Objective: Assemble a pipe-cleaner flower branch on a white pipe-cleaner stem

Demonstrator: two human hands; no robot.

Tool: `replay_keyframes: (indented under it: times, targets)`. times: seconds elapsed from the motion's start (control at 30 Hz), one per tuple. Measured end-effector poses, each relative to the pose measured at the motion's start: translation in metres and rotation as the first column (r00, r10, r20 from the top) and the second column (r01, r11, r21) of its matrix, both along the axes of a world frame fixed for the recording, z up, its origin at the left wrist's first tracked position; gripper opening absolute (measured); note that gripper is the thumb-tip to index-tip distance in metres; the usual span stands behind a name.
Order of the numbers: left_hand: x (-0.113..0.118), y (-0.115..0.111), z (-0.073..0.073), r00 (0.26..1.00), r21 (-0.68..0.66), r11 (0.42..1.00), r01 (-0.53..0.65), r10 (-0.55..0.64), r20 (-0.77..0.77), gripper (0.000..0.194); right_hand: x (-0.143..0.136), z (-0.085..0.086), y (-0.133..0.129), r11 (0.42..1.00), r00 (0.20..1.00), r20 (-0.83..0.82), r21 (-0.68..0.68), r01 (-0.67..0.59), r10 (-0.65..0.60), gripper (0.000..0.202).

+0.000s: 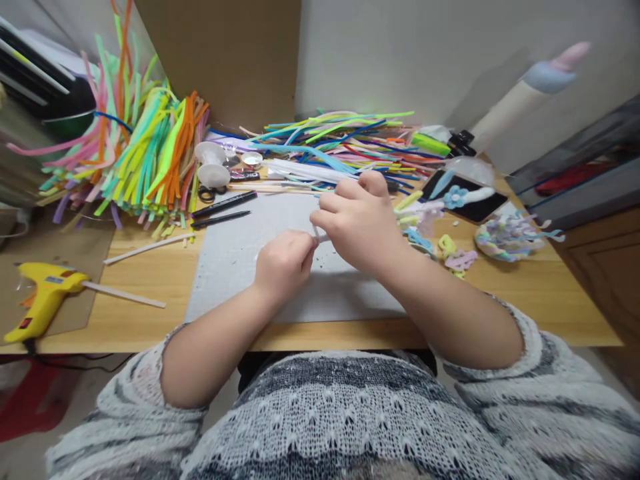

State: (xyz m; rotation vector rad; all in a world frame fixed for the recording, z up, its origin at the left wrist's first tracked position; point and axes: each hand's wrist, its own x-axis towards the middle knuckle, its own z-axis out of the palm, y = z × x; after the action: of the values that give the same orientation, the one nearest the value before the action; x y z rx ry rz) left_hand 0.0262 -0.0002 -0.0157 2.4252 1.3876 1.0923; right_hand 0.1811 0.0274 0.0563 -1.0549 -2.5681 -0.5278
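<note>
Over the middle of the grey mat, a slim pale piece bridges the left hand and right hand, each grip pinched on it. From the left grip it seems to point toward the mat's far edge, its long axis mostly finger-hidden.

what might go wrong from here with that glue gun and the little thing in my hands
The yellow glue gun lies near the front edge of the table with its cord hanging over, so a tug might drag it off. The thin pale piece between the left hand and the right hand is mostly hidden, so it could slip or bend unnoticed.
</note>
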Motion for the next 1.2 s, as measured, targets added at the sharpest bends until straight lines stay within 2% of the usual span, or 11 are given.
replay_keyframes:
  times: [0.27,0.47,0.57,0.63,0.7,0.77,0.83,0.9,0.97,1.07,1.2]
  targets:
    - [0.000,-0.003,-0.002,0.997,0.155,0.986,-0.054,0.044,0.064,0.016,-0.014,0.005,0.001,0.999,1.000,0.012,-0.040,-0.022,0.023,0.027]
    - [-0.002,0.000,-0.001,1.000,0.259,0.966,-0.023,0.026,-0.009,0.016,-0.020,0.006,0.004,0.999,1.000,0.017,0.035,-0.014,0.013,0.026]
    - [-0.002,0.001,0.001,0.994,0.153,0.986,-0.073,0.060,0.088,0.015,-0.017,0.006,-0.004,0.990,0.996,-0.053,0.131,-0.060,0.067,0.025]
    - [-0.002,0.001,0.003,0.966,-0.012,0.996,-0.084,0.085,0.244,0.013,-0.007,-0.002,-0.013,0.958,0.956,-0.202,0.235,-0.165,0.214,0.020]
    - [-0.001,0.003,0.005,0.882,-0.206,0.978,-0.034,0.126,0.455,0.010,0.005,-0.016,-0.022,0.909,0.854,-0.349,0.305,-0.285,0.385,0.017]
    - [-0.001,0.005,0.010,0.753,-0.358,0.931,0.063,0.191,0.630,0.015,0.016,-0.033,-0.027,0.914,0.793,-0.457,0.250,-0.320,0.403,0.013]
    - [0.000,0.007,0.014,0.646,-0.464,0.870,0.164,0.261,0.717,0.020,0.019,-0.048,-0.027,0.971,0.805,-0.544,0.151,-0.182,0.236,0.013]
    - [0.001,0.007,0.018,0.582,-0.533,0.797,0.285,0.298,0.757,0.021,0.015,-0.056,-0.023,0.996,0.800,-0.595,0.011,-0.091,0.079,0.018]
    - [0.002,0.007,0.020,0.531,-0.566,0.718,0.406,0.319,0.785,0.023,0.007,-0.058,-0.019,0.979,0.787,-0.617,-0.147,-0.141,0.020,0.023]
    - [0.004,0.006,0.019,0.479,-0.575,0.640,0.510,0.344,0.808,0.023,0.000,-0.057,-0.016,0.906,0.756,-0.654,-0.331,-0.263,-0.020,0.019]
    - [0.006,0.005,0.014,0.454,-0.554,0.605,0.573,0.329,0.828,0.024,0.003,-0.057,-0.016,0.897,0.734,-0.673,-0.377,-0.232,-0.092,0.016]
